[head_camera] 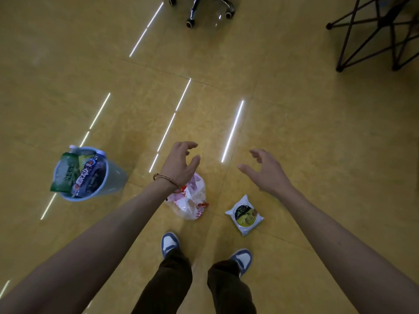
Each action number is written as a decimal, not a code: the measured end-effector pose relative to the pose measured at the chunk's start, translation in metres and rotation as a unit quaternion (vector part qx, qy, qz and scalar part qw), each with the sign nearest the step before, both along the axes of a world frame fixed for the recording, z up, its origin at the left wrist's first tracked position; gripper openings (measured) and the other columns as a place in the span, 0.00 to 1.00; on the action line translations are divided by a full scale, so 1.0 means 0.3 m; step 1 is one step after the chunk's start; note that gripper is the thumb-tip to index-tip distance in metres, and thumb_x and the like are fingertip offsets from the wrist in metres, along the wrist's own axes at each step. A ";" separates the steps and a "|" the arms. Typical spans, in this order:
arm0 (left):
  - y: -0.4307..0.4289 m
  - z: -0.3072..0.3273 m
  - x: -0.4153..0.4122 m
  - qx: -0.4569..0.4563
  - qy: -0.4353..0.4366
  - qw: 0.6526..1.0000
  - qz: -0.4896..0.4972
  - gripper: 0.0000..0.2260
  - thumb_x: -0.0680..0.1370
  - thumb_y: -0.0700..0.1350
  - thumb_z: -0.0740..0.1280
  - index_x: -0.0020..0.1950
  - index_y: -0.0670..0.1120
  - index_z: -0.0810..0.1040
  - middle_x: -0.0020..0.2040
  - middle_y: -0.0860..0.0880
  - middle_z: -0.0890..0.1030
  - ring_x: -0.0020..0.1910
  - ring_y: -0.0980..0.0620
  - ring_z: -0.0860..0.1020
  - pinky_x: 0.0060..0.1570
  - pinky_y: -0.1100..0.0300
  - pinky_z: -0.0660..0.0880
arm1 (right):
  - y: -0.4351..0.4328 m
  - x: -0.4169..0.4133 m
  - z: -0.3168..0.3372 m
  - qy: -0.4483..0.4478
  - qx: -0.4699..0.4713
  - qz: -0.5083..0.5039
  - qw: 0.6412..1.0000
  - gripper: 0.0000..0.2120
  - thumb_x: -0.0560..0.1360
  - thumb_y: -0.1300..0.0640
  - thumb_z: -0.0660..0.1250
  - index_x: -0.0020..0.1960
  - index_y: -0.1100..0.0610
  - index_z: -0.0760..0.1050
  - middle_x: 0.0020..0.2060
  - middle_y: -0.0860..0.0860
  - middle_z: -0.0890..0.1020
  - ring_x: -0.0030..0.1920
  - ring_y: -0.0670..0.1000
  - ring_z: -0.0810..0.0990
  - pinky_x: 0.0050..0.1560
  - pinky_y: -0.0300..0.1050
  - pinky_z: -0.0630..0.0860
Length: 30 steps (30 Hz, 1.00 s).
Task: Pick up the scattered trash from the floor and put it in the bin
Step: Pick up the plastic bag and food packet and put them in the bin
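A light blue bin (113, 177) stands on the yellow floor at the left, stuffed with a green packet, a purple packet and bottles. A crumpled white and red plastic bag (192, 200) lies on the floor just ahead of my feet. A small white snack packet with a green label (246, 216) lies to its right. My left hand (181, 164) hovers above the bag, fingers spread, holding nothing; its wrist partly hides the bag. My right hand (265, 171) hangs open above and beyond the snack packet, empty.
An office chair base with castors (204, 10) stands at the far top centre. A black metal frame of crossed legs (374, 32) fills the top right corner. My two blue and white shoes (169, 243) are close behind the trash.
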State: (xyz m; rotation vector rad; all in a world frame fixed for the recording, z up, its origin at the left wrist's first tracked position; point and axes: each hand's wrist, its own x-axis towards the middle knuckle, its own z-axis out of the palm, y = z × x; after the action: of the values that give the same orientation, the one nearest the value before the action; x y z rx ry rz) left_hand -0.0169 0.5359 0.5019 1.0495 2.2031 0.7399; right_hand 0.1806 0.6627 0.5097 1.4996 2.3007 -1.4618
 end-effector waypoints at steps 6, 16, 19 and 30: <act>-0.035 -0.512 -0.006 -0.079 -0.016 0.997 -0.016 0.21 0.77 0.47 0.64 0.69 0.46 0.66 0.65 0.43 0.67 0.56 0.48 0.74 0.55 0.59 0.71 | 0.008 0.034 -0.457 -0.053 -0.003 0.001 0.999 0.31 0.74 0.44 0.67 0.73 0.53 0.62 0.69 0.51 0.68 0.68 0.51 0.69 0.63 0.47 0.68; -0.065 -1.261 -0.054 -0.087 0.021 0.985 -0.145 0.32 0.73 0.60 0.65 0.73 0.55 0.58 0.65 0.43 0.66 0.57 0.47 0.73 0.59 0.48 0.73 | -0.027 0.036 -1.226 -0.124 0.000 0.100 0.987 0.37 0.72 0.41 0.69 0.75 0.51 0.58 0.71 0.52 0.64 0.70 0.52 0.66 0.64 0.49 0.68; -0.020 -1.447 -0.099 -0.170 0.099 0.933 -0.300 0.39 0.69 0.64 0.67 0.74 0.61 0.49 0.72 0.45 0.59 0.68 0.44 0.65 0.63 0.46 0.69 | 0.009 0.039 -1.430 -0.189 0.001 0.213 0.959 0.42 0.68 0.43 0.74 0.75 0.47 0.56 0.73 0.51 0.61 0.71 0.55 0.63 0.65 0.53 0.69; -0.013 -1.819 -0.119 -0.365 0.281 0.767 -0.446 0.62 0.55 0.68 0.74 0.69 0.63 0.28 0.74 0.48 0.31 0.73 0.38 0.33 0.65 0.27 0.46 | 0.013 0.159 -1.817 -0.442 0.001 0.345 0.828 0.59 0.59 0.48 0.81 0.76 0.47 0.44 0.72 0.56 0.51 0.69 0.61 0.65 0.60 0.56 0.74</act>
State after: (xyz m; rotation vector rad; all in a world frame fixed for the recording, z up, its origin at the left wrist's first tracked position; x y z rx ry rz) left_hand -0.0526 0.5319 -0.0439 1.7420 1.7397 -0.8923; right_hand 0.2285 0.6667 -0.0354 0.8514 1.8666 -0.4098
